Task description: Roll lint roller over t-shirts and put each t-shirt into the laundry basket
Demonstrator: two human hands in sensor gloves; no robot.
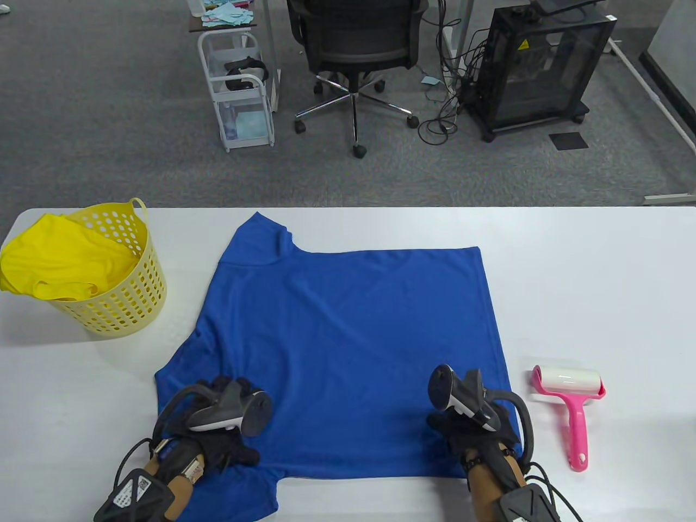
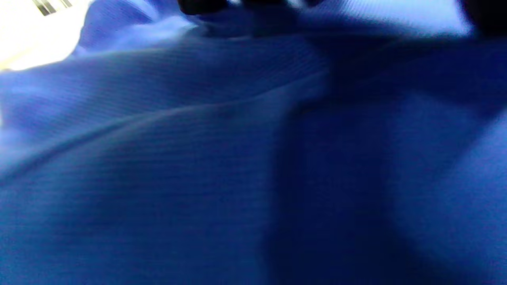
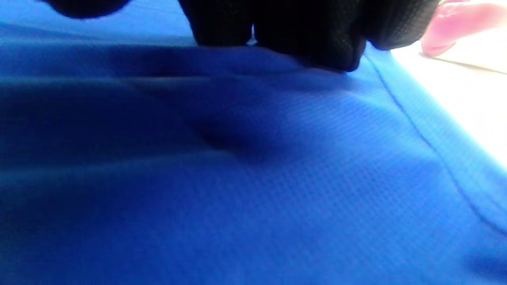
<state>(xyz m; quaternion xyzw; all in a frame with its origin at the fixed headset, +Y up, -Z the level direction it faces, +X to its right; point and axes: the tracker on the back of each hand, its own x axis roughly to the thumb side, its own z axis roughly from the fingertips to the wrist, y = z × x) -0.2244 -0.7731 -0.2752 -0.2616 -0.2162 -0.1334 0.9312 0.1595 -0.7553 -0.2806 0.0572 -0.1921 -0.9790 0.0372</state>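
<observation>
Both grips down on blue t-shirt at near edge of bench: left hand by the sleeve, right hand at hem corner. Fingers mostly hidden under trackers; right fingertips touching cloth, pinching or flat cannot tell; left blurred, cannot tell either. One pink lint roller lying loose just right of shirt. One yellow laundry basket far left, one yellow t-shirt inside, draping over rim. Two shirts total.

roller right of t-shirt (apart)
</observation>
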